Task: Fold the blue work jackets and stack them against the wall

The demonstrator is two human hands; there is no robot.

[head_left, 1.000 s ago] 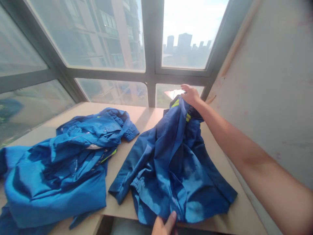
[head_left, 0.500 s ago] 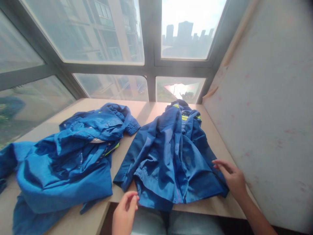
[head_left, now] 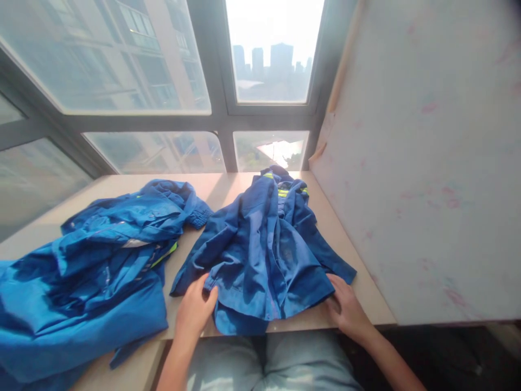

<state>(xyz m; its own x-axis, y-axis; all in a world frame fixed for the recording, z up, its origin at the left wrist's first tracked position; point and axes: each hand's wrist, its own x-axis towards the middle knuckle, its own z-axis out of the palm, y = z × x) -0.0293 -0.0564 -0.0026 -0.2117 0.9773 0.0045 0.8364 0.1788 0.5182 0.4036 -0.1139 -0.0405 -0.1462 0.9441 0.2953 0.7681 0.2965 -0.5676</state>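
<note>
Blue work jacket (head_left: 254, 233) on tabletop (head_left: 372, 301), right side. Left hand (head_left: 194, 307) pinches near-left hem; right hand (head_left: 345, 305) seemingly grips near-right. Step, judged: straightening hem; next calls for even tension.

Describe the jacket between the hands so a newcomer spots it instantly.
Below the windows stands a pale table. On it, nearer the wall, lies a blue jacket with yellow-green stripes near its far end. Unlike the crumpled blue garment beside it, it is spread out, with the left hand and right hand at opposite sides of its near edge.
</note>
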